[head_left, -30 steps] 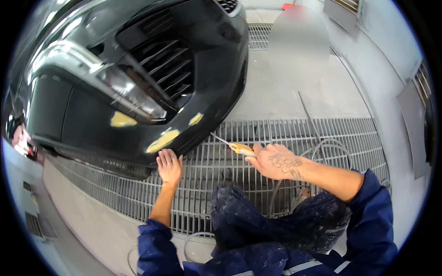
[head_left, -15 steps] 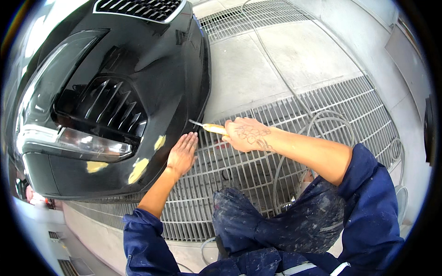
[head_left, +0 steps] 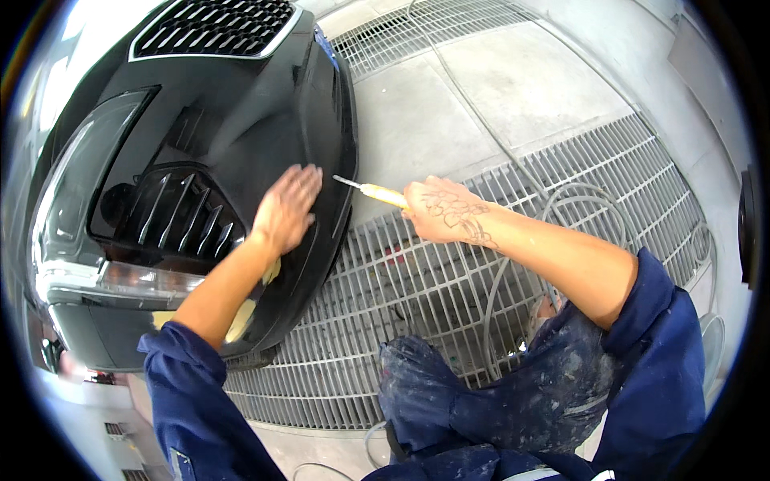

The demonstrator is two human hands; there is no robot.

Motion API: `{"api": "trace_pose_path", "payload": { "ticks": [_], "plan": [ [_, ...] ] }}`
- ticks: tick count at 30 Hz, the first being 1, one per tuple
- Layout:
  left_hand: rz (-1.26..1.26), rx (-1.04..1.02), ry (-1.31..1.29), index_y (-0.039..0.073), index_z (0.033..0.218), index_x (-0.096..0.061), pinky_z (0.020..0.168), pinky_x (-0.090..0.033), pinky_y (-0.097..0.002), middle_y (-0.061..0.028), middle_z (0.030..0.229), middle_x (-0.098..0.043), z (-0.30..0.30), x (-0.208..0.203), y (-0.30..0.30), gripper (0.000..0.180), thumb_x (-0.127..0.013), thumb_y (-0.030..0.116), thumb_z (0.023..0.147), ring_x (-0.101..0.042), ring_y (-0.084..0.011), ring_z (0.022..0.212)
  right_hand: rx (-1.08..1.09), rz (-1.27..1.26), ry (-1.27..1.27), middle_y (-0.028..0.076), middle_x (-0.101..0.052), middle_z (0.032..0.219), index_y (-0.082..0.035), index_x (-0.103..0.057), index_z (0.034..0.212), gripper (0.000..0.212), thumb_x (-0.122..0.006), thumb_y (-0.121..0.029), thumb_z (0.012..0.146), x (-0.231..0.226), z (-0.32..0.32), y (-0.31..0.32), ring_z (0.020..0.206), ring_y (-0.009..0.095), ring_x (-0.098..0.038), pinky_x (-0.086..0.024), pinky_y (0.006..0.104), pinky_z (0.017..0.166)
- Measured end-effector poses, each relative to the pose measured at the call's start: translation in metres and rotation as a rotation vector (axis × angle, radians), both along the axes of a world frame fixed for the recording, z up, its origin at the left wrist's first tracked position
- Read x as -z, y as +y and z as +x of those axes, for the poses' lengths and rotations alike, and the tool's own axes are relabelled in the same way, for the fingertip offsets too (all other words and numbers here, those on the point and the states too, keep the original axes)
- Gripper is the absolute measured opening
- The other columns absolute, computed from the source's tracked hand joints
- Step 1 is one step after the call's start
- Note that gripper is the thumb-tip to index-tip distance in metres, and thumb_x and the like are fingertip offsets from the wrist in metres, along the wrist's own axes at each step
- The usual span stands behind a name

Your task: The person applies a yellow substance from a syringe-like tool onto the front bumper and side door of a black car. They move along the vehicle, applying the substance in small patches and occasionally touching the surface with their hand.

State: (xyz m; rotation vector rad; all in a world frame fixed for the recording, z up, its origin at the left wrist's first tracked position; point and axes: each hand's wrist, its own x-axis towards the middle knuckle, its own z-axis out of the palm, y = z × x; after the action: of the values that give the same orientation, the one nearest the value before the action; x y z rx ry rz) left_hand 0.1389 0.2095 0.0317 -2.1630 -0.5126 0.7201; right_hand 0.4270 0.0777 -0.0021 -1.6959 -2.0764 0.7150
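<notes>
A black car front bumper [head_left: 241,136] fills the left side, with tan filler-like patches low on its corner. Flat against its surface, right of the slatted opening, lies my left hand [head_left: 287,210], fingers stretched out and holding nothing. My left forearm partly covers the patches [head_left: 240,322]. My right hand [head_left: 437,210] is closed round a slim yellow-handled tool [head_left: 383,195] with a thin metal shaft; its exact kind is unclear. The shaft points left at the bumper's lower edge, just right of my left hand. Whether its tip touches the bumper cannot be told.
Metal floor grating [head_left: 361,313] spreads beneath me, with a pale concrete strip [head_left: 497,104] beyond. A grey hose [head_left: 481,120] crosses the floor and coils on the right. A headlight [head_left: 152,279] and a grille [head_left: 212,28] border the bumper. A pale wall [head_left: 682,88] rises at right.
My left hand has slid up and left, from the bumper's lower edge onto its face. My right hand has shifted slightly up and right with the tool. The view has shifted slightly.
</notes>
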Motion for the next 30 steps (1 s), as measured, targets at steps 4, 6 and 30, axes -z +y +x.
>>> {"api": "trace_pose_path", "payload": {
  "ticks": [4, 6, 30],
  "plan": [
    [0.24, 0.028, -0.158, -0.001, 0.165, -0.031, 0.135, -0.01, -0.0423, -0.0126, 0.176, -0.026, 0.031, -0.011, 0.027, 0.079, -0.048, 0.049, 0.107, -0.018, -0.0246, 0.164, 0.021, -0.036, -0.006, 0.03, -0.072, 0.088, 0.007, -0.07, 0.109, 0.03, -0.061, -0.022, 0.105, -0.009, 0.007, -0.005, 0.082, 0.046, -0.073, -0.057, 0.0528, 0.075],
    [0.297, -0.106, -0.016, 0.0, 0.168, -0.023, 0.135, -0.006, -0.0424, -0.0106, 0.178, -0.019, 0.031, 0.004, 0.005, 0.082, -0.04, 0.054, 0.109, -0.011, -0.0255, 0.166, 0.012, -0.027, 0.015, 0.03, -0.073, 0.091, 0.007, -0.07, 0.11, 0.031, -0.062, -0.022, 0.105, -0.004, 0.004, -0.004, 0.081, 0.045, -0.073, -0.057, 0.0511, 0.073],
    [0.256, -0.15, 0.173, -0.003, 0.168, -0.018, 0.135, -0.002, -0.0448, -0.0139, 0.179, -0.014, -0.035, 0.066, -0.072, 0.085, -0.033, 0.058, 0.11, -0.008, -0.0295, 0.166, -0.118, -0.238, 0.102, 0.016, -0.076, 0.078, 0.004, -0.07, 0.115, 0.026, -0.06, -0.014, 0.098, 0.018, -0.033, 0.002, 0.068, 0.03, -0.077, -0.061, 0.0427, 0.068]
  ]
}}
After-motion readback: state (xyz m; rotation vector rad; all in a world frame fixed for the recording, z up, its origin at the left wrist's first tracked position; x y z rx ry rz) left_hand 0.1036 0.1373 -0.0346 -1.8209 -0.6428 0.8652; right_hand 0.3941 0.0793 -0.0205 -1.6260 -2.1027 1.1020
